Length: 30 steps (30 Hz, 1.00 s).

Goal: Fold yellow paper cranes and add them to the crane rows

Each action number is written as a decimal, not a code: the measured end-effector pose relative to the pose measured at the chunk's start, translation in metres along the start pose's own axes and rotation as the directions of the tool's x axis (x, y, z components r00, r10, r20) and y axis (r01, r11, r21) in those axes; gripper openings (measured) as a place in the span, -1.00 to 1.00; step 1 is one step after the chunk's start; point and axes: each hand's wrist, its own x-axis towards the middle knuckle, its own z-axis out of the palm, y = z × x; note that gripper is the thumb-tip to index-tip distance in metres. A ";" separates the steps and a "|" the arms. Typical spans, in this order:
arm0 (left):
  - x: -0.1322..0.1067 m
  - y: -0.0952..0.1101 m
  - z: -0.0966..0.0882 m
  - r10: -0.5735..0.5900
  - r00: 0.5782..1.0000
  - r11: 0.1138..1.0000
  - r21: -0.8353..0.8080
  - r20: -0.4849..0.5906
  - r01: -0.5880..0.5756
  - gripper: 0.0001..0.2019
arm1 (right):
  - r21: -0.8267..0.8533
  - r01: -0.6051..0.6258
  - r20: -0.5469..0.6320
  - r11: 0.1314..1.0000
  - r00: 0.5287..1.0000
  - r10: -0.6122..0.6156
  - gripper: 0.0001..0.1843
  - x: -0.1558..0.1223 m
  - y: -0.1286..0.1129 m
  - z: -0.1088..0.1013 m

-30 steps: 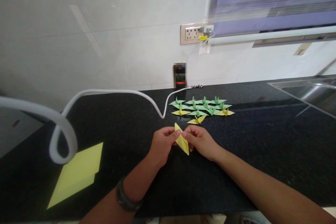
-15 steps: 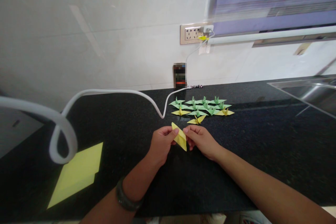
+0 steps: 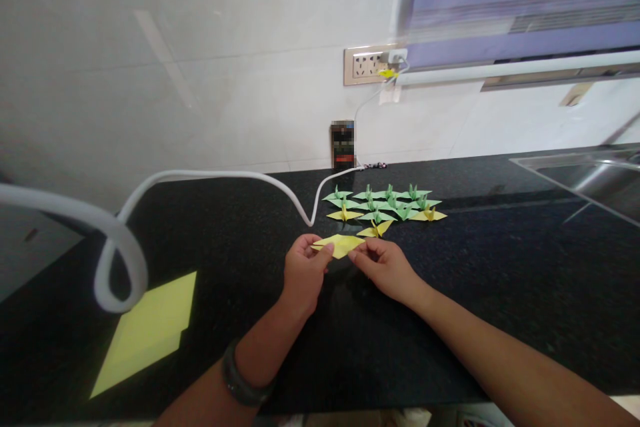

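Between both hands, above the black counter, a yellow folded paper [image 3: 341,245] lies nearly level, long and diamond-shaped. My left hand [image 3: 306,271] pinches its left part, thumb on top. At the right tip, my right hand [image 3: 383,265] pinches the paper between thumb and fingers. Just beyond it stands a yellow paper crane [image 3: 375,229], with another yellow crane [image 3: 344,213] to its left behind. Several green paper cranes [image 3: 393,203] are set in rows further back, and a third yellow crane [image 3: 429,214] sits at their right.
Yellow paper sheets [image 3: 150,327] lie on the black counter [image 3: 225,233] at left. A thick white cable [image 3: 215,174] loops over them towards a phone-like device [image 3: 343,145], blurred out, against the wall. A metal sink [image 3: 600,180] is at far right, a wall socket [image 3: 361,65] above.
The yellow folded paper has turned from a steep slant to nearly level, its right end now in my right fingers. The cranes and sheets stay where they were.
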 end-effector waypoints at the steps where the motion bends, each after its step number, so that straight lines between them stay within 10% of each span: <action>1: 0.000 0.000 0.000 0.002 1.000 1.000 -0.005 0.005 -0.002 -0.71 | 0.001 0.005 -0.008 1.000 1.000 -0.005 -0.77 0.001 0.000 0.000; 16: -0.010 0.007 0.005 -0.215 0.945 0.973 -0.032 0.246 0.230 -0.76 | -0.133 0.071 -0.103 0.989 0.991 -0.085 -0.84 0.004 0.005 0.000; 30: -0.013 0.004 0.008 -0.103 0.939 0.994 0.054 0.327 0.090 -0.72 | 0.010 0.043 -0.134 0.999 0.990 -0.041 -0.88 0.003 0.003 0.005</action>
